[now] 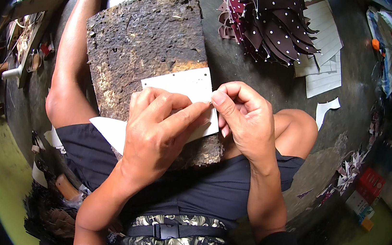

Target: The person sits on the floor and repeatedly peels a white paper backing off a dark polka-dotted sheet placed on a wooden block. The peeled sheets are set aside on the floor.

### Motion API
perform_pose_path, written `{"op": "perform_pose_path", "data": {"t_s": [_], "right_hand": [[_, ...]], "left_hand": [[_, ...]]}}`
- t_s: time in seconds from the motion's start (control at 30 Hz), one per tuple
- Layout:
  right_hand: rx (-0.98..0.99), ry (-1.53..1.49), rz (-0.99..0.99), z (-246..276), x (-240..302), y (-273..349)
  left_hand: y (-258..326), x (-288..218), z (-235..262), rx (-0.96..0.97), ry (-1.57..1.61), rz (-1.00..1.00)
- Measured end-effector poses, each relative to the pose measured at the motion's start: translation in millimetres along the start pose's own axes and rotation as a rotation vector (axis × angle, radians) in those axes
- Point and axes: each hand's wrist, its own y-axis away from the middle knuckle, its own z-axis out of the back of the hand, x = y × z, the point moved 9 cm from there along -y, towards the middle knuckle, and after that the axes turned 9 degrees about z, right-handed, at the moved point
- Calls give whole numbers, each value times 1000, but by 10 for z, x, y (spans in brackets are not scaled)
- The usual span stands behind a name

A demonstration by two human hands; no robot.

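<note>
A white sheet piece [189, 79] with small dark dots or holes along its far part lies on a thick, rough, dark-stained board [143, 34] across my lap. My left hand [154, 125] is bent over the sheet and holds it, its index finger reaching to the right edge. A white pointed piece [110, 131] sticks out left of that hand; whether it belongs to the same sheet is hidden. At the sheet's right edge, my right hand [247, 116] pinches thumb against index finger, near the left fingertip. What the pinch holds is too small to make out.
Beyond the board's right side lies a heap of dark maroon cut pieces with white dots [279, 25], partly over lined paper sheets [324, 79]. A white scrap [327, 111] lies on the floor. Wooden frames [40, 8] stand at left. Shredded scraps [352, 169] and a red box [370, 183] are at right.
</note>
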Motion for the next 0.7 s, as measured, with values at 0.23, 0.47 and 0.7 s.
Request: {"op": "perform_pose_path", "data": {"t_s": [0.23, 0.47, 0.7], "right_hand": [[-19, -178, -18, -5, -41, 37], [63, -210, -99, 14, -141, 19], [30, -148, -104, -5, -106, 16]], "left_hand": [[-33, -13, 8, 39, -11, 3], [-37, -8, 15, 36, -15, -3], [6, -40, -3, 17, -35, -41]]}}
